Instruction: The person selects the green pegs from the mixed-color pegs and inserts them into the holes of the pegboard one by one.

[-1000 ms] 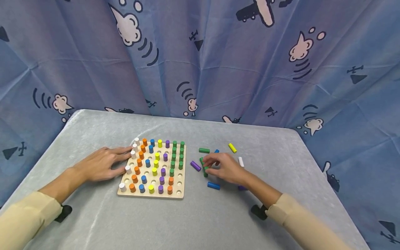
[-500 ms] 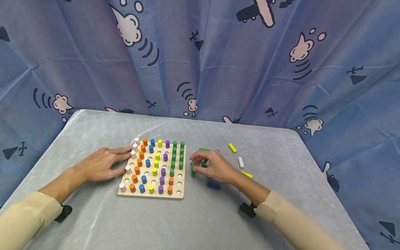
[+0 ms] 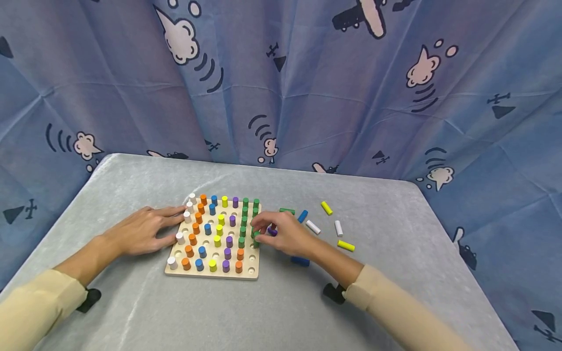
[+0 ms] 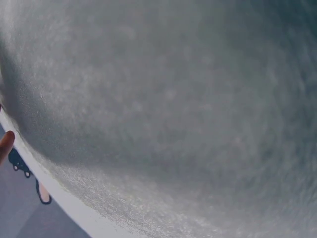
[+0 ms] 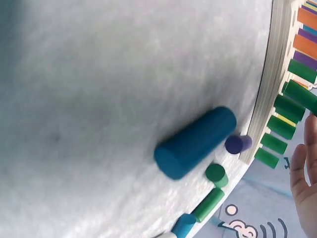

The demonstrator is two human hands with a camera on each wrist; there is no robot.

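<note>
A wooden pegboard (image 3: 210, 276) carries columns of white, orange, blue, yellow, purple and green pegs, with some holes bare. My left hand (image 3: 145, 230) rests at the board's left edge, fingers extended beside the white pegs; only a fingertip (image 4: 6, 144) enters the left wrist view. Over the board's right edge, my right hand (image 3: 287, 234) pinches a green peg (image 3: 256, 240) between thumb and fingers, at the rightmost column below the standing green pegs. The right wrist view shows this green peg (image 5: 299, 95) tilted at the fingertips; whether its lower end is in a hole cannot be told.
Loose pegs lie right of the board: a purple peg (image 3: 272, 231) partly behind the right hand, a green peg (image 3: 287, 210), a blue peg (image 3: 303, 216), white peg (image 3: 313, 226) and yellow peg (image 3: 346, 245). Another blue peg (image 5: 195, 143) lies below the right hand. A curtain (image 3: 281, 87) hangs behind the table.
My right hand has moved left from among the loose pegs to the board's right column, bringing a green peg with it. The left hand has stayed in place.
</note>
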